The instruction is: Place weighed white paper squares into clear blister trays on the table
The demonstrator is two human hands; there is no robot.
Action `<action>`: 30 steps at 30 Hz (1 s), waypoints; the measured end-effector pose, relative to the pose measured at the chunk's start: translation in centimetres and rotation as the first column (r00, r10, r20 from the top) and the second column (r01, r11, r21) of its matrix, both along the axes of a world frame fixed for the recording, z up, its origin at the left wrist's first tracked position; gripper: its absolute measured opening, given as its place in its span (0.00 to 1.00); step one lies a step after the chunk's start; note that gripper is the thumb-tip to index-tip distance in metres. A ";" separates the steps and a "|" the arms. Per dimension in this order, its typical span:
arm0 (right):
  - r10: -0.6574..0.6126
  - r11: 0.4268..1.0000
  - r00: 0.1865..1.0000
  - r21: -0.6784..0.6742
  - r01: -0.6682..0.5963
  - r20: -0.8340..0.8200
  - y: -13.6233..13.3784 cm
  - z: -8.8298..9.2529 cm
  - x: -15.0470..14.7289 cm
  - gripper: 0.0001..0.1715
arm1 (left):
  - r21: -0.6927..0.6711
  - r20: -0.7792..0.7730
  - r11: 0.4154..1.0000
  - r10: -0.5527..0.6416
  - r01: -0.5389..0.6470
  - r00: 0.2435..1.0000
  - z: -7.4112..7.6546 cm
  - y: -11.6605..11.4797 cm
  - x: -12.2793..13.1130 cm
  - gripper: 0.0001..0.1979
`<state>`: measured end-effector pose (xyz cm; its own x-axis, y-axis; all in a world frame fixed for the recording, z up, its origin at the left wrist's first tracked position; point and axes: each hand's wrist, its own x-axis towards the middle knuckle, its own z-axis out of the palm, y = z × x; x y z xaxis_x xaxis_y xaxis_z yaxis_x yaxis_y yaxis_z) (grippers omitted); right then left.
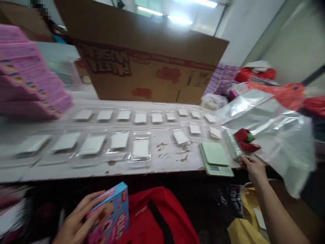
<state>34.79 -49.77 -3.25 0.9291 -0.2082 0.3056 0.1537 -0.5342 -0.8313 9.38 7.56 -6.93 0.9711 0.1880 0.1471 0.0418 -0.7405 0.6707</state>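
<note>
My left hand (82, 217) is closed around a small blue and pink printed carton (111, 213), tilted below the table's front edge. Far to the right, the fingers of my right hand (254, 169) are pinched at the near corner of a stack of clear plastic (231, 144). What lies between those fingertips is too blurred to make out. On that stack sits a red tape dispenser (245, 139) with a green core. Just left of the right hand is a pale green scale (215, 156), its platform bare. Clear plastic trays (141, 149) holding white packets stand in two rows.
Stacked pink boxes (33, 78) rise at the left. A big cardboard box (152, 64) stands along the back. Large clear plastic sheeting (281, 135) hangs over the right edge. Red fabric (162, 217) with a black strap lies below, and yellow material (246, 217) at lower right.
</note>
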 end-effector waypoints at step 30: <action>0.972 -0.031 0.117 -0.604 -0.796 -0.205 42.1 -0.4 -12.9 0.17 | -0.446 -0.095 0.841 0.295 -0.305 0.951 0.8 -2.9 -3.7 0.34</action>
<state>21.86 -7.70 -3.69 0.0933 0.9809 0.1709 0.9368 -0.0283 -0.3488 5.64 4.63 -6.18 0.8584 0.5110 -0.0452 0.2313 -0.3067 0.9233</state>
